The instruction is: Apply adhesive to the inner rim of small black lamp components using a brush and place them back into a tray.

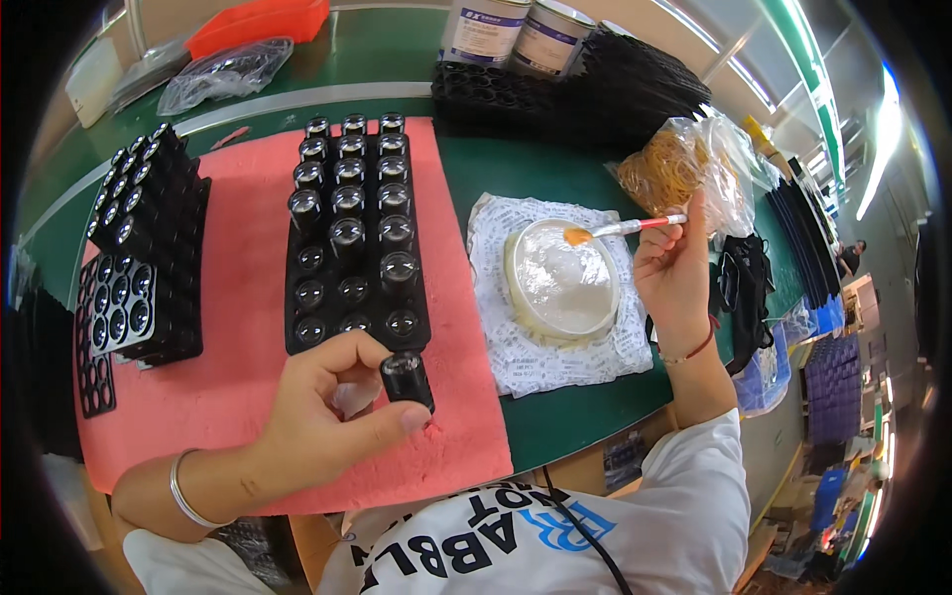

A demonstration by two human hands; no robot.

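Observation:
My left hand (322, 412) grips a small black cylindrical lens part (407, 377) between thumb and fingers, just in front of a black tray (297, 342) that holds rows of similar glass-topped lenses. My right hand (674, 273) holds a thin brush (625, 228) with an orange-tipped head over a round white tub of clear grease (560, 283). The tub rests on a printed white paper sheet (516, 367). Both the tray and my left hand are over a red mat (248, 228).
A stack of black lens trays (149, 213) stands at the left on the mat. At the back are two cans (516, 30), stacked empty black trays (585, 89), a bag of rubber bands (684, 164), an orange bin (258, 20) and plastic bags (223, 74). The green table edge (585, 416) runs near my body.

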